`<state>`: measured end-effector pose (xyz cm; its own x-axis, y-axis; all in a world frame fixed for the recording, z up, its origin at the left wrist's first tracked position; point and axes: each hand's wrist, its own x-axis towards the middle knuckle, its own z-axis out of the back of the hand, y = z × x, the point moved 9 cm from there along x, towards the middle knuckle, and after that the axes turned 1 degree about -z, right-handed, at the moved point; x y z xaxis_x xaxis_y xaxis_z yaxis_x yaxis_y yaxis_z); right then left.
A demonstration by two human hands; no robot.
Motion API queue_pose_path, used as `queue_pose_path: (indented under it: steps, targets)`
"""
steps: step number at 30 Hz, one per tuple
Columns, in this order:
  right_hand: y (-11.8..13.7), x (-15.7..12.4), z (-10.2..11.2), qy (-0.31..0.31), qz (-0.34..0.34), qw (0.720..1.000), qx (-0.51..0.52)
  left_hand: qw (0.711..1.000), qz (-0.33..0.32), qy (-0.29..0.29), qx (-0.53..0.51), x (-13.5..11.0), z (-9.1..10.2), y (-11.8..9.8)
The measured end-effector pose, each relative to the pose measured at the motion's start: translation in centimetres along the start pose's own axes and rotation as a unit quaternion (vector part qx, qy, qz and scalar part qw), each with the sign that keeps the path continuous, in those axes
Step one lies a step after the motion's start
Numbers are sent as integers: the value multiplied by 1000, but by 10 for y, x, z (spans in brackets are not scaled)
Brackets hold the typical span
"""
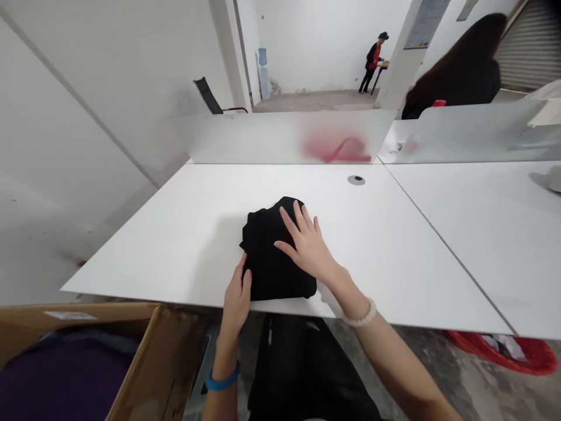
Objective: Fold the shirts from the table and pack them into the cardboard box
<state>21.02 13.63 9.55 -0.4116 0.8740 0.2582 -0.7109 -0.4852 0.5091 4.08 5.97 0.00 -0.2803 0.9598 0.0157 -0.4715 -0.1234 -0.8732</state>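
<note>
A folded black garment (274, 266) lies as a compact bundle near the front edge of the white table (175, 234); what kind of clothing it is cannot be made out. Along its left side rests my left hand (236, 292), fingers extended and touching the cloth's edge. My right hand (307, 242) lies flat over the upper right part of the bundle with its fingers spread. Neither hand grips the cloth.
A cardboard box (149, 356) with dark purple cloth (65, 374) stands below left. A frosted divider (263, 137) borders the table's back. Beneath the right side sits a red bag (537, 356). Two people (373, 61) (460, 70) are beyond the divider.
</note>
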Motion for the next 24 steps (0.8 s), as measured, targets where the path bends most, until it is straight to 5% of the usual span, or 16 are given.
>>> queue_pose_path:
  steps: [5, 11, 16, 21, 24]
  targets:
    - [-33, 8, -55, 182, -47, 982, -9, 1000, -2, -1, -2, -3, -1, -5]
    - [-27, 1, -59, 205, -18, 978, -16, 999, 1, -27, -32, -17, 2, -8]
    - [-18, -21, -63, 228, 4, 973, 39, 988, 32, -53, -144, -63, 7, -4]
    - [-3, -52, -65, 248, 41, 965, 77, 952, 163, -104, -239, -113, 15, 29]
    - [3, -60, -67, 237, 58, 961, 128, 918, 236, -132, -292, -123, 13, 48]
